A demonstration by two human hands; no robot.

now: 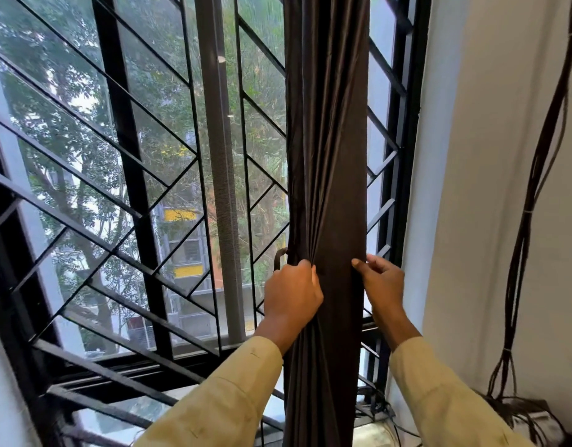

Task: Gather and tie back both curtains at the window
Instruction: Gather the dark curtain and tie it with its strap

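Left hand [292, 290] fisted on gathered curtain [326, 156] — right hand [383, 283] pinching its edge.

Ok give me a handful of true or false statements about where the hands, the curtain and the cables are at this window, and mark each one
1. The dark brown curtain is bunched into a narrow column. True.
2. The left hand is clenched on the curtain's left edge. True.
3. The right hand rests on the white wall. False: its fingers are at the curtain's right edge.
4. The window grille has only vertical bars. False: diagonal bars cross it too.
5. A bundle of dark cables hangs down the wall on the right. True.
6. Both sleeves are dark blue. False: the sleeves are pale yellow.
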